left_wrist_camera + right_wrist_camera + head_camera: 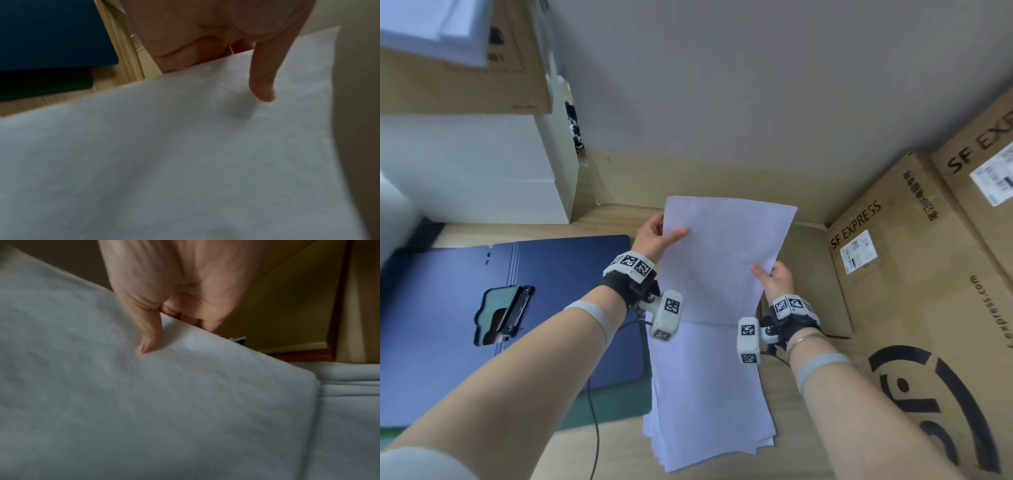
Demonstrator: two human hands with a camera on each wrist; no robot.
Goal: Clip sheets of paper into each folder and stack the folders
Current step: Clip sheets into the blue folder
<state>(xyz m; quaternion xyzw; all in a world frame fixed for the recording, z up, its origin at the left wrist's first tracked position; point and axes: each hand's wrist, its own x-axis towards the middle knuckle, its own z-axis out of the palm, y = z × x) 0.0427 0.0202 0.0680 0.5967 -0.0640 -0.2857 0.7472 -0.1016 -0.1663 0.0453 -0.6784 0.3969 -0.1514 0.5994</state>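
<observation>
Both hands hold a white sheet of paper up above the table. My left hand pinches its left edge, thumb on top, fingers behind. My right hand pinches its right edge lower down. The left wrist view shows the thumb pressing on the sheet; the right wrist view shows the right thumb on the sheet. Below lies a loose stack of white paper. To the left an open blue folder lies flat, its black metal clip on it.
Cardboard shipping boxes stand along the right side. A white box and a cardboard box sit at the back left. A green edge shows under the blue folder. A black cable runs across the wooden table.
</observation>
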